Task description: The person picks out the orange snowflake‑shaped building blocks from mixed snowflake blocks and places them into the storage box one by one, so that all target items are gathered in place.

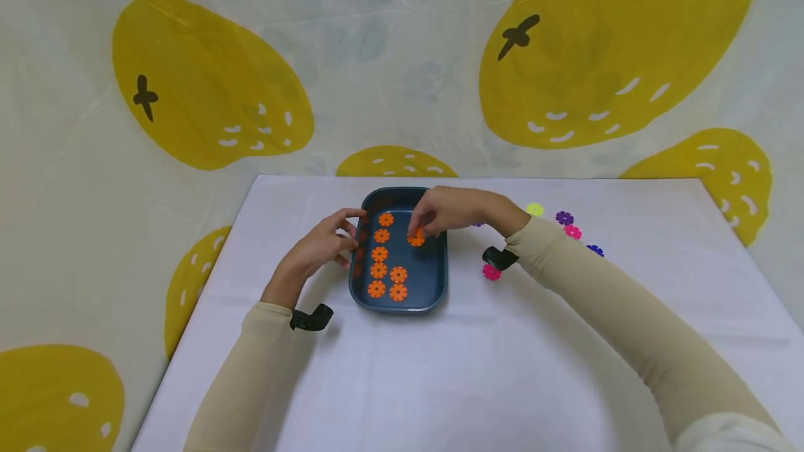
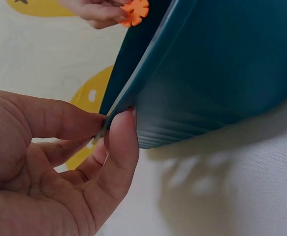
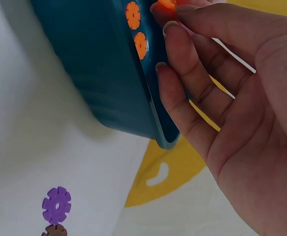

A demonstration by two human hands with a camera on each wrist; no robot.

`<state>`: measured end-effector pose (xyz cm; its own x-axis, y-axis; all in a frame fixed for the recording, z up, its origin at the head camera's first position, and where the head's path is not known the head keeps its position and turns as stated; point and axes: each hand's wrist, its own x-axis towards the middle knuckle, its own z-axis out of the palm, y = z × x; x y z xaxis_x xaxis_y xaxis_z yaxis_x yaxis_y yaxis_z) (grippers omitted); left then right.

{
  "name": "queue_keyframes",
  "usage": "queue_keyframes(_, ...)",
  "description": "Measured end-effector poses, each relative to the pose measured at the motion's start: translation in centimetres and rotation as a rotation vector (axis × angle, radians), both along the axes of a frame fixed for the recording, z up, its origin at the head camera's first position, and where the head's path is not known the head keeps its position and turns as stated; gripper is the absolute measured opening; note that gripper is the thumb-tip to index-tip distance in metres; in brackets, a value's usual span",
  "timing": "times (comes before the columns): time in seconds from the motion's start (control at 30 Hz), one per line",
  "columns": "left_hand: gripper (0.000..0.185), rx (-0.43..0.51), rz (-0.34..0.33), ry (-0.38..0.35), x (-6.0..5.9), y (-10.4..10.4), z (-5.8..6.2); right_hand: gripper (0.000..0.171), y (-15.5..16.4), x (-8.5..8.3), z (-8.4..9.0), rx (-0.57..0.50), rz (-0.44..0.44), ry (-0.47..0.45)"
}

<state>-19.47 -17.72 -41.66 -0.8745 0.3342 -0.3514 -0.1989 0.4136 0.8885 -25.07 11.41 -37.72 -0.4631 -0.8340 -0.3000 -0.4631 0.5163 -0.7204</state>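
1. A blue tray sat on a white table, with orange discs lined up inside it.
2. The left hand pinched the tray's left rim between thumb and fingers, closed firmly on the edge.
3. The right hand hovered over the tray, its fingertips nipping one orange disc above the tray floor, right of the top of the row.
4. The other fingers of that hand lay fairly straight along the tray's right rim.
5. Loose discs lay on the table right of the tray: pink, yellow, purple.
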Motion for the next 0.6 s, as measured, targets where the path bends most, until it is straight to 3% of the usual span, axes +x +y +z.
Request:
queue_keyframes(0.27, 0.065, 0.004, -0.001, 0.002, 0.0, -0.1, -0.2, 0.023, -1.0, -0.3, -0.5, 0.024, 0.021, 0.006)
queue_keyframes(0.6, 0.066, 0.0, -0.002, 0.002, 0.0, -0.2, -0.2, 0.02, -2.1, -0.6, -1.4, 0.046, 0.077, 0.087)
